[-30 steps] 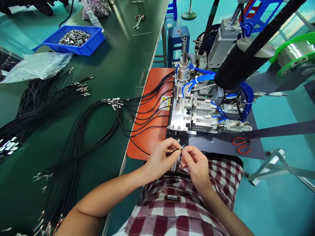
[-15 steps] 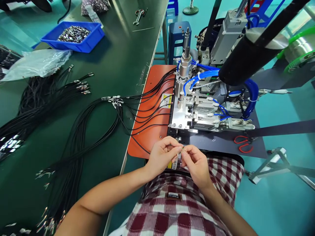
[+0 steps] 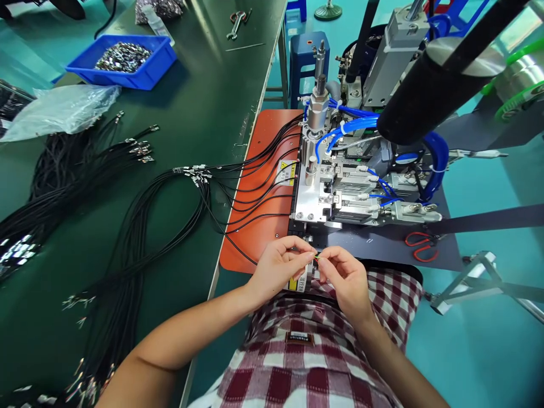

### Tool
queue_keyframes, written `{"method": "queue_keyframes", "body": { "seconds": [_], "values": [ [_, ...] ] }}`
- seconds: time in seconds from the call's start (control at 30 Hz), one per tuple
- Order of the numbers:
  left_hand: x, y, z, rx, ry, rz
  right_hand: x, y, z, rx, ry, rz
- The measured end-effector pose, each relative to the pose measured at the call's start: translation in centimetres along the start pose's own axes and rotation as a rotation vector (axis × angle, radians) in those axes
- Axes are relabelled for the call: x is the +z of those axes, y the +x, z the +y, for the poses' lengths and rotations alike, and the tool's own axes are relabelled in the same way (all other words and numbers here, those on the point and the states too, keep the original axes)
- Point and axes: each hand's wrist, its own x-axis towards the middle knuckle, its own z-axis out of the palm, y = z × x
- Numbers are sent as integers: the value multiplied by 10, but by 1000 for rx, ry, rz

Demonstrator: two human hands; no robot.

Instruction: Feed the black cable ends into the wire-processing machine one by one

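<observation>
— Green bench (image 3: 204,113) on the left, strewn with loose bundles of black leads (image 3: 127,243); orange mat (image 3: 263,187) at its right end, against a metal machine (image 3: 335,187) with blue hoses (image 3: 340,133).
— And the hands?
— Close together, just at the mat's near edge, above a checked shirt (image 3: 306,351). Left hand (image 3: 278,266) curled, thumb and fingertips pinched on one black wire (image 3: 238,246). Right hand (image 3: 346,280) pinched too, fingertips meeting the left's at the wire's tip.
— Anything at the tip?
— Small and yellowish-green; too tiny to tell more.
— Route of that wire?
— From the left fingers back over the mat's near corner, then off toward the bundles on the bench.
— Elsewhere?
— Blue tray (image 3: 123,56) of small metal parts at the far left, crumpled clear bag (image 3: 59,110) just nearer, wrench (image 3: 236,25) further along. Red scissors (image 3: 420,246) on the dark plate (image 3: 382,243) right of the hands, well apart from them. Several more wires (image 3: 263,170) fanned across the mat, ends toward the machine.
</observation>
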Motion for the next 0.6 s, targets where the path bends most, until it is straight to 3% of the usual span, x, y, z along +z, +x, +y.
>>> {"method": "queue_keyframes", "body": {
  "seconds": [0.3,0.6],
  "values": [
    [-6,-1,5,-59,50,-110,-5,6,6,171,238,-196],
    [-5,1,9,-153,167,-141,-17,11,-7,-178,-210,-265]
  ]
}}
